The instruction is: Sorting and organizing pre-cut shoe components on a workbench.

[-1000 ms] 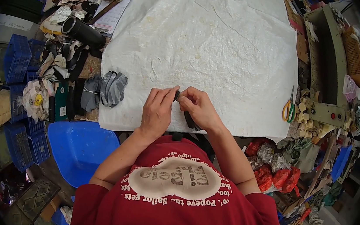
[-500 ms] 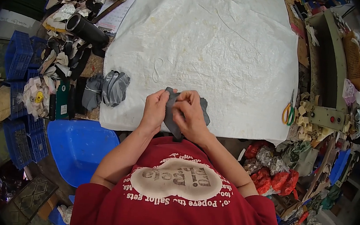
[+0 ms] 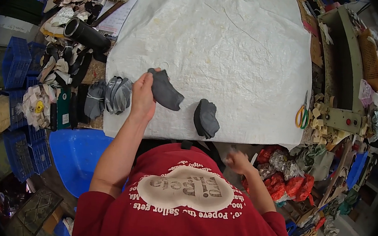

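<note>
My left hand is closed on a dark grey cut fabric piece, held up over the white sheet covering the table. A thin white loop of cord shows just beyond that hand, partly hidden by it. On the sheet near the front edge lies a small stack of similar dark grey pieces, touched by neither hand. My right hand is off the table's front edge, beside my shirt. Motion smears its fingers, and a small greyish blur shows at their tips.
Two grey bundles, one tied and one shinier, lie at the left. Orange-and-green-handled scissors rest at the right edge. A black cylinder and scraps crowd the left; a blue chair stands below. Red plastic bags sit at lower right.
My hands have parted. The left has moved left and farther away with a grey piece, over the cord; the right has left the fabric, moving right and below the table edge, uncovering the grey stack.
</note>
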{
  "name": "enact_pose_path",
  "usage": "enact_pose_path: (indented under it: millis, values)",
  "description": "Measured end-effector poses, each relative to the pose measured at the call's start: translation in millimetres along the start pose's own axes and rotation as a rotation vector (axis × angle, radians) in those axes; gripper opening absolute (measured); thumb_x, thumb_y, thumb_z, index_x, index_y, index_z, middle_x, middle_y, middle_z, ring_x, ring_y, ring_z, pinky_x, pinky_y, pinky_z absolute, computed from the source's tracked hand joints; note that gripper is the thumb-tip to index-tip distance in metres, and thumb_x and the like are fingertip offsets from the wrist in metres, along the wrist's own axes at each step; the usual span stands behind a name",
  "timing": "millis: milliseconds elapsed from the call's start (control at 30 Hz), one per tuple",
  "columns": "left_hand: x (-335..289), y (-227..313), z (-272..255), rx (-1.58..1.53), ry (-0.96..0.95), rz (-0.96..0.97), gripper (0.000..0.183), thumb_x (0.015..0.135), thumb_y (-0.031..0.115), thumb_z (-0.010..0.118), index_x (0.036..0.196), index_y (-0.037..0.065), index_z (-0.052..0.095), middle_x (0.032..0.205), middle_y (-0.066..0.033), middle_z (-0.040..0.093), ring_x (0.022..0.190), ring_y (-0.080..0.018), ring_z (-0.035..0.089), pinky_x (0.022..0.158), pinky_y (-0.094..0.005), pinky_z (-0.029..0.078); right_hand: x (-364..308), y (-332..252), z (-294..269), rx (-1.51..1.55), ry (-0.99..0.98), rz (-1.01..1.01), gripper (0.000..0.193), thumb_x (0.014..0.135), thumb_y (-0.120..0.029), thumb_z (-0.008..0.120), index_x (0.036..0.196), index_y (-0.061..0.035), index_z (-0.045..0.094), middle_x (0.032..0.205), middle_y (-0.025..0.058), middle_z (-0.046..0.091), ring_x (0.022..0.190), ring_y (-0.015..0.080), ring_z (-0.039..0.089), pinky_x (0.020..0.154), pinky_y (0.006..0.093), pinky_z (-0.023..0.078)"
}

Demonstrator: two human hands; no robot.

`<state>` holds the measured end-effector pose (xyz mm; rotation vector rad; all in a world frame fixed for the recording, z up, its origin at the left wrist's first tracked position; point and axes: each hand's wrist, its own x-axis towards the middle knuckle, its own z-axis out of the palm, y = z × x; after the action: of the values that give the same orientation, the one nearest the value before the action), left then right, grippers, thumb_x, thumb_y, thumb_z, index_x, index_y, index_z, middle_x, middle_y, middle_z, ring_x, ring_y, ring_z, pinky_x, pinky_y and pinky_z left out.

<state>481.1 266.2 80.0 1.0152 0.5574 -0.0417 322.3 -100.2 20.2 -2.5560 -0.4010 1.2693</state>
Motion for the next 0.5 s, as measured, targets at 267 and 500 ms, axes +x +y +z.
enact_pose_path:
  millis: [267, 500]
  values:
    - [-40, -60, 46, 0.146, -0.276, -0.318, 0.026, 0.094, 0.014, 0.038, 0.105, -0.001, 0.056, 0.095, -0.0053, 0.059, 0.085, -0.0099, 0.054, 0.077, -0.0233, 0.043, 18, -55, -68, 0.300, 0.331, 0.085, 0.026, 0.077, -0.024, 0.061, 0.077, -0.0009, 0.049, 0.068, 0.0178, 0.056, 0.066, 0.0351, 0.057, 0.059, 0.0407, 0.044]
    - [-40, -82, 50, 0.165, -0.349, -0.344, 0.026, 0.094, 0.015, 0.039, 0.110, 0.001, 0.054, 0.102, -0.0055, 0.057, 0.092, -0.0110, 0.053, 0.080, -0.0259, 0.043, 72, -108, -73, 1.002, 0.650, -0.093, 0.027, 0.079, -0.020, 0.065, 0.091, 0.0021, 0.056, 0.081, 0.0170, 0.061, 0.072, 0.0239, 0.059, 0.066, 0.0334, 0.046]
